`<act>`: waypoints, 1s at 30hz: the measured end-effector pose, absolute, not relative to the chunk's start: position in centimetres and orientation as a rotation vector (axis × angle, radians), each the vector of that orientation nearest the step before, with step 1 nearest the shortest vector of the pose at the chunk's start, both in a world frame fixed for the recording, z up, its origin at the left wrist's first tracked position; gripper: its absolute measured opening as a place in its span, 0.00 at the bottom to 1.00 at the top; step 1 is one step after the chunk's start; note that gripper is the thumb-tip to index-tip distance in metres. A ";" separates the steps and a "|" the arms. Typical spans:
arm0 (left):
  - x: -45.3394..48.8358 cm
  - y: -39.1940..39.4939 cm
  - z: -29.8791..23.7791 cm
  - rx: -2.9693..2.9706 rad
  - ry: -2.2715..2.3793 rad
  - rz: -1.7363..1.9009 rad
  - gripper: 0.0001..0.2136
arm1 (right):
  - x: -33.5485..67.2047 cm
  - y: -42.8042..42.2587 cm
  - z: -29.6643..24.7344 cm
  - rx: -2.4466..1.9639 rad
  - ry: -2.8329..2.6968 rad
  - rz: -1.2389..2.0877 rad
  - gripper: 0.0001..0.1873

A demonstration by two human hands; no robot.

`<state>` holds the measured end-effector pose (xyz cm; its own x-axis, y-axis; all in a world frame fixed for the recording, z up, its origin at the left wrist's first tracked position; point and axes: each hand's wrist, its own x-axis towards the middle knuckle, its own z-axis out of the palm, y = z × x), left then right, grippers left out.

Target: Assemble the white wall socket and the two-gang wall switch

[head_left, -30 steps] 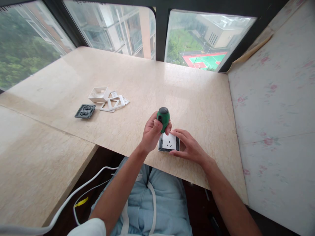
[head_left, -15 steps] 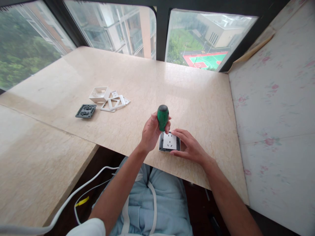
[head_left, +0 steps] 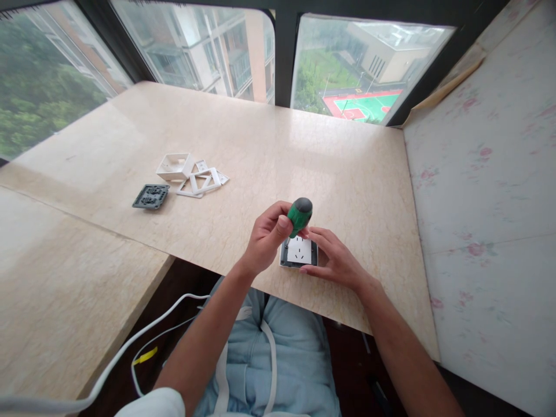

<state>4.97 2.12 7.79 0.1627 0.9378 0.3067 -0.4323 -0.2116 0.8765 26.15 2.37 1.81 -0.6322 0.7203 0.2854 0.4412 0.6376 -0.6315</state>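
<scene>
My left hand [head_left: 266,237] is wrapped round a green screwdriver [head_left: 299,215] with a dark cap, its handle tilted to the right over a white wall socket [head_left: 299,251]. The socket lies flat near the front edge of the beige marble-patterned table [head_left: 269,150]. My right hand [head_left: 334,259] rests on the socket's right side, fingers curved along its far and near edges, holding it down. The screwdriver's tip is hidden behind my fingers.
At the left of the table lie a white socket box [head_left: 175,165], white frames [head_left: 202,182] and a dark grey module [head_left: 150,196]. A second tabletop [head_left: 56,289] adjoins at the left. A floral panel [head_left: 486,191] stands at the right. White cables [head_left: 143,341] hang below.
The screwdriver handle has tipped from upright to leaning right and has dropped lower over the socket. My right hand has stayed on the socket.
</scene>
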 end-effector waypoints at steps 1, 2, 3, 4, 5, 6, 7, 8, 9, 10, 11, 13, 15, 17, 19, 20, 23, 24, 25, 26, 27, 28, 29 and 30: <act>5.0 2.1 7.9 1.174 0.588 1.373 0.23 | 26.2 2.4 1.8 -0.905 -2.335 0.705 0.37; 5.1 2.1 7.9 1.163 0.582 1.346 0.26 | 26.2 2.4 1.7 -0.905 -2.335 0.703 0.37; 5.2 2.1 8.0 1.141 0.576 1.322 0.27 | 26.2 2.4 1.7 -0.905 -2.334 0.700 0.37; 5.3 2.1 8.0 1.110 0.569 1.304 0.29 | 26.2 2.4 1.7 -0.903 -2.332 0.697 0.37; 5.4 2.2 8.0 1.076 0.564 1.294 0.30 | 26.1 2.4 1.7 -0.900 -2.328 0.695 0.37; 5.5 2.3 8.1 1.041 0.562 1.294 0.30 | 26.1 2.4 1.7 -0.896 -2.324 0.693 0.37; 5.5 2.4 8.2 1.010 0.564 1.299 0.29 | 26.1 2.4 1.7 -0.895 -2.321 0.693 0.37; 5.5 2.5 8.2 0.981 0.570 1.305 0.29 | 26.1 2.4 1.7 -0.896 -2.320 0.694 0.37; 5.5 2.6 8.3 0.955 0.579 1.309 0.29 | 26.1 2.4 1.8 -0.898 -2.322 0.696 0.36; 5.4 2.8 8.4 0.932 0.591 1.309 0.29 | 26.1 2.4 1.9 -0.903 -2.325 0.700 0.36; 5.4 2.9 8.5 0.911 0.606 1.307 0.30 | 26.1 2.4 1.9 -0.909 -2.328 0.705 0.36; 5.3 3.0 8.7 0.888 0.628 1.299 0.31 | 26.1 2.3 1.9 -0.921 -2.332 0.712 0.37; 5.4 2.9 8.7 0.895 0.630 1.309 0.33 | 26.2 2.3 1.9 -0.925 -2.331 0.714 0.37; 5.5 2.7 8.6 0.918 0.604 1.345 0.33 | 26.2 2.3 1.9 -0.924 -2.331 0.713 0.37; 5.6 2.6 8.5 0.937 0.577 1.392 0.30 | 26.2 2.3 1.9 -0.922 -2.334 0.712 0.37; 5.7 2.6 8.4 0.946 0.569 1.412 0.28 | 26.2 2.3 1.9 -0.922 -2.336 0.712 0.36; 5.7 2.8 7.9 0.992 0.539 1.421 0.25 | 26.2 2.3 1.9 -0.922 -2.331 0.717 0.36; 5.6 2.9 7.7 1.018 0.522 1.405 0.24 | 26.2 2.4 1.9 -0.918 -2.329 0.719 0.36; 5.6 3.0 7.6 1.048 0.506 1.385 0.23 | 26.2 2.4 1.8 -0.912 -2.326 0.717 0.36; 5.5 3.1 7.4 1.077 0.492 1.363 0.23 | 26.2 2.4 1.8 -0.906 -2.325 0.714 0.36; 5.5 3.2 7.2 1.101 0.484 1.343 0.22 | 26.2 2.4 1.8 -0.902 -2.324 0.711 0.36; 5.4 3.3 7.1 1.117 0.486 1.327 0.23 | 26.2 2.4 1.8 -0.902 -2.324 0.710 0.36; 5.4 3.3 7.0 1.126 0.494 1.315 0.23 | 26.1 2.4 1.8 -0.902 -2.322 0.709 0.36; 5.5 3.4 7.0 1.129 0.504 1.306 0.24 | 26.1 2.4 1.8 -0.904 -2.320 0.711 0.36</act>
